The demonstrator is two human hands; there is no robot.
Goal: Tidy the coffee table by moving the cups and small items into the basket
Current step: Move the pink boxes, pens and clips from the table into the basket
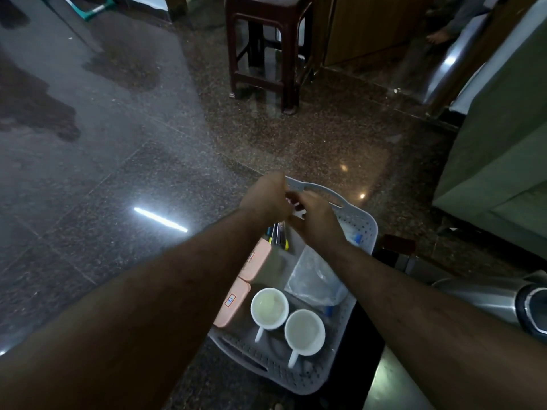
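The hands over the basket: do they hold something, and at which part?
Both hands, left and right, pinch a small white thing between them; what it is, and which part, cannot be told.

A grey perforated basket (pixel 359 229) on the floor holds two upright white cups (pixel 269 308), pink boxes (pixel 233 306), pens (pixel 278 233) and a plastic bag (pixel 313 276).

Basket (pixel 365 229) crowded by 2 cups (pixel 270 308), pink boxes (pixel 254 261), plastic bag (pixel 313 276); floor (pixel 118 173) leftward lies open.
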